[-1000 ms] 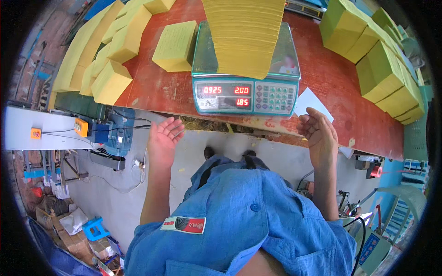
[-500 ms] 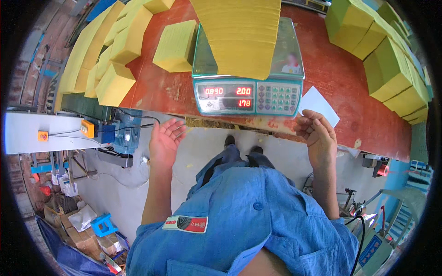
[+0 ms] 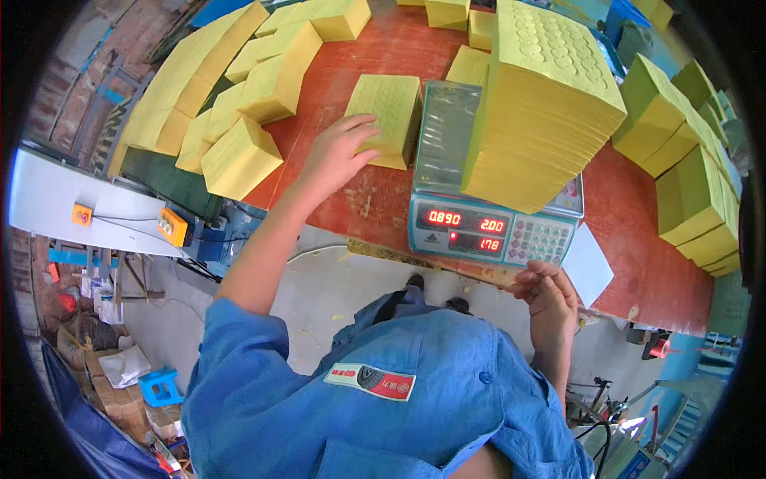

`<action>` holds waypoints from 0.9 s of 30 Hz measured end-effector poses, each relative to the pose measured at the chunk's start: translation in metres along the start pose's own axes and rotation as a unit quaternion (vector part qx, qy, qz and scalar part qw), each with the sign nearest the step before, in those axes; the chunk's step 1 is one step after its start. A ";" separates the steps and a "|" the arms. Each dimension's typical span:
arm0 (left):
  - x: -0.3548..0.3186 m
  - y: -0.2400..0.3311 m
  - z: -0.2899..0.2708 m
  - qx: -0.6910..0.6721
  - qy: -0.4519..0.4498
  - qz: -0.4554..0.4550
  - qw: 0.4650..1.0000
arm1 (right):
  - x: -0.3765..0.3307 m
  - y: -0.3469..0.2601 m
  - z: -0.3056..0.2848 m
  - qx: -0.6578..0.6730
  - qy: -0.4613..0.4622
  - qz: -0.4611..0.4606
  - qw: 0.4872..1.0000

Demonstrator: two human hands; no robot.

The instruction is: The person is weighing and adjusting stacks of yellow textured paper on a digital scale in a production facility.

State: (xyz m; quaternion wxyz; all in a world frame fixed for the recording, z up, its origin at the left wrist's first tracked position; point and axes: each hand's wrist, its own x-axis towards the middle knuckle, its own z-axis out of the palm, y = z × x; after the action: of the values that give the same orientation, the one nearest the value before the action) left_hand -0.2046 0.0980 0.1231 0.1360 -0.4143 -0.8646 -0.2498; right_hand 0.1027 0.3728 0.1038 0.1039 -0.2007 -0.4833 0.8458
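Yellow shows under the fingertips of the left hand [image 3: 341, 156], which is held palm down with its fingers loosely spread and gently bent over the left edge of a low stack [image 3: 391, 116]. The thumb stands apart from the other fingers and the hand is not closed around the stack; whether it presses on it, I cannot tell. That low stack lies on the red worktop [image 3: 363, 60], just left of a scale. The right hand [image 3: 552, 302] is half curled, thumb near the fingers, with nothing seen in its grasp, near the worktop's front edge and just below the keypad of the scale [image 3: 427, 223].

On the scale's pan stands a tall stack [image 3: 535, 136] of thin yellow layers, its top marked with rows of round shapes. Red digits glow on the scale's front panel. A white sheet [image 3: 589, 267] lies at the scale's right corner, near the right hand.

Farther out, yellow blocks [image 3: 243, 156] line the worktop's left side, and more piles [image 3: 692, 195] stand on the right. Below are a blue shirt [image 3: 447, 343], dark shoes [image 3: 458, 306] on the grey floor [image 3: 315, 307], and, at lower left, a blue stool [image 3: 161, 388] beside cardboard boxes [image 3: 126, 411].
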 end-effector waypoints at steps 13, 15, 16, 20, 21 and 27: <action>0.024 -0.038 0.010 -0.021 -0.089 0.081 0.992 | -0.001 0.033 0.037 -0.001 0.029 0.024 0.999; 0.018 -0.037 0.013 -0.022 -0.065 0.065 0.996 | 0.001 0.034 0.046 -0.008 0.014 0.031 0.999; 0.014 -0.035 0.012 -0.023 -0.044 0.048 0.998 | 0.002 0.035 0.054 -0.025 -0.008 0.054 0.998; 0.002 -0.008 0.003 0.040 0.073 0.096 0.992 | 0.028 0.037 0.090 -0.048 -0.062 0.114 0.990; -0.006 0.005 0.000 0.040 0.074 0.097 0.992 | 0.037 0.037 0.100 -0.015 -0.085 0.147 0.985; -0.100 0.086 -0.014 0.005 0.093 0.082 0.992 | 0.085 0.071 0.156 -0.010 -0.119 0.135 0.984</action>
State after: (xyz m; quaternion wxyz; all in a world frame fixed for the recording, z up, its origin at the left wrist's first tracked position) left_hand -0.0746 0.0716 0.1184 0.2383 -0.4580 -0.8125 -0.2707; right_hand -0.0409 0.2468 0.0930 -0.0721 -0.1631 -0.4693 0.8649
